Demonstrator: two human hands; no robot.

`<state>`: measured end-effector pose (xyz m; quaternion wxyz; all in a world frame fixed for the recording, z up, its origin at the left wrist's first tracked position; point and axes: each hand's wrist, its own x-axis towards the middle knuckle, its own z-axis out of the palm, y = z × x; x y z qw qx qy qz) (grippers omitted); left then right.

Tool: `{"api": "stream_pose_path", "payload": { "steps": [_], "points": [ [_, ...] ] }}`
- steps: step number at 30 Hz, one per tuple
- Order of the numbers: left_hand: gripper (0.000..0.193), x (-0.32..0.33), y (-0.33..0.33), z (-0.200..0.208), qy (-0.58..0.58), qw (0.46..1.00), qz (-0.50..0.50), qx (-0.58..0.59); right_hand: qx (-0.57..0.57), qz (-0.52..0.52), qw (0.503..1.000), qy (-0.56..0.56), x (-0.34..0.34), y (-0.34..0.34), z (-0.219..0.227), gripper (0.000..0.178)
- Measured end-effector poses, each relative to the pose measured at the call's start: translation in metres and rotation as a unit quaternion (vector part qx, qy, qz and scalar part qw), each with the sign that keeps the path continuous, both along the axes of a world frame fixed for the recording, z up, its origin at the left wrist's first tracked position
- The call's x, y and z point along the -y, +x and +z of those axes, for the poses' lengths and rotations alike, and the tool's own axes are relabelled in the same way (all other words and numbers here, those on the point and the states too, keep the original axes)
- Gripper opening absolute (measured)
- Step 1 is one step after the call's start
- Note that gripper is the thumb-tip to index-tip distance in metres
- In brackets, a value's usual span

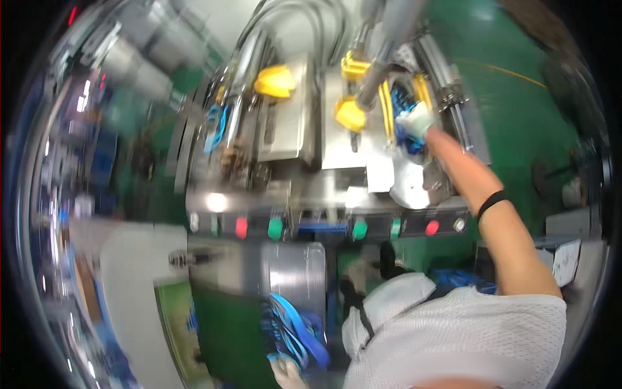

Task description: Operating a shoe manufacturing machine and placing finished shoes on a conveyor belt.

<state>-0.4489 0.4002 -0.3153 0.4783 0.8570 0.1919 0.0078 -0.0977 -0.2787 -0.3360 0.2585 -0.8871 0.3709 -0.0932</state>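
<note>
Room: green floor (518,129) spreads behind and to the right of the machine (337,178); a pale grey surface (133,266) lies to my left, and much of the view is blurred.
Machine bed: bare metal, with a left metal plate (285,123) under a yellow block (275,81) and upright rods around it.
Front panel: a dark strip (256,228) along the near edge, set with a red button (241,227), a green button (275,228) and more like them.
Far blue shoe: it sits in the right-hand station (405,104), just beside yellow strips (389,113); its long axis runs mostly away from me, far end slightly left. I cannot tell where the toe points.
Right hand: gloved in white (416,121), it touches that shoe; blur hides whether my fingers grip it.
Near blue shoe: it is low in front of me (297,327), overlapping the near end of a shiny metal panel (298,259); its long axis also runs away from me, leaning left. Its toe direction is unclear.
Left hand: gloved (288,375), at the lower edge of my view, my fingers closed on the shoe's near end.
</note>
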Motion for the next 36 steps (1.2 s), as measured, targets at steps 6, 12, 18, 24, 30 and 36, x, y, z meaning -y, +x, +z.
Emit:
{"api": "stream_pose_path", "payload": {
  "steps": [6,12,18,24,30,36],
  "points": [
    [0.064,-0.065,-0.017,-0.053,0.024,0.972,0.235,-0.009,0.136,0.085,0.937,0.312,0.158,-0.020,-0.066,0.035],
    [0.074,-0.107,-0.050,-0.133,0.090,0.938,0.333,-0.039,0.304,0.233,0.908,-0.171,-0.040,-0.052,-0.034,0.059],
    [0.084,-0.104,-0.052,-0.178,0.091,0.971,0.213,-0.065,-0.088,0.365,0.901,-0.216,-0.320,-0.134,-0.064,0.096],
    [0.073,-0.195,-0.027,-0.163,0.019,0.992,0.127,-0.003,-0.280,0.347,0.847,-0.290,-0.337,-0.135,-0.085,0.112],
    [0.060,-0.407,0.200,-0.196,0.293,0.953,0.007,0.075,-0.082,0.377,0.893,-0.234,-0.356,-0.178,-0.108,0.097],
    [0.063,-0.563,0.412,-0.173,0.478,0.870,-0.091,-0.075,-0.232,0.294,0.912,-0.168,-0.348,-0.278,-0.118,0.087]
  ]
}}
